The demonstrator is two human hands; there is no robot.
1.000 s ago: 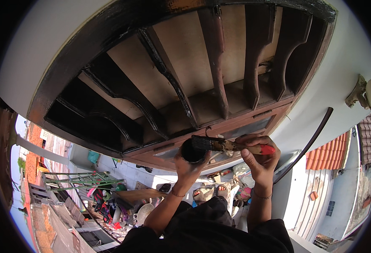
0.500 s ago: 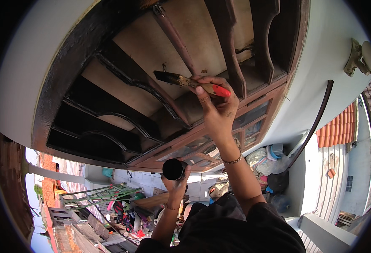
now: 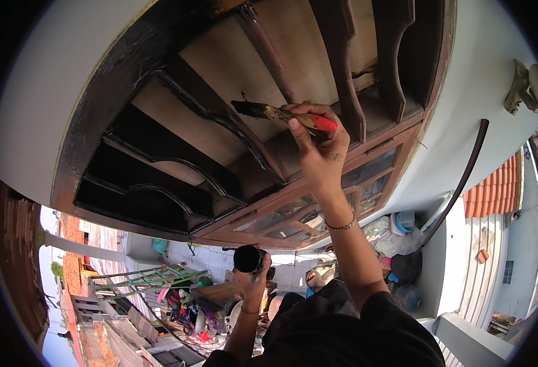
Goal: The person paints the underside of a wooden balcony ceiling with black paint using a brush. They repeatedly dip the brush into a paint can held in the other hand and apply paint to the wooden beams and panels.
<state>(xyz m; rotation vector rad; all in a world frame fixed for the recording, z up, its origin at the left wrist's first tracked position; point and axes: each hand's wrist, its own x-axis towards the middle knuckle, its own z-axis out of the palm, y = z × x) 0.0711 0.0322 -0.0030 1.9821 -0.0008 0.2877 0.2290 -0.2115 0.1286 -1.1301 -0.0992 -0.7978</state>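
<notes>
My right hand is raised and closed around a paintbrush with a wooden handle, red at its end. The dark bristles point left, in front of a wooden frame's slats; whether they touch cannot be told. Wavy slats at the left are glossy black, while a middle slat and the right slats are dull brown. Lower down, my left hand grips a small round black container. What is inside it is too dark to make out.
Below the slats runs a brown window frame with glass panes. A green metal ladder-like frame and a heap of clutter lie below left. Bags and tubs stand by the wall at right, near a dark curved pipe.
The view has shifted, so the slats sit farther right and slightly higher. Relative to them, the brush is a little farther left. The container is slightly lower. Both grips are unchanged.
</notes>
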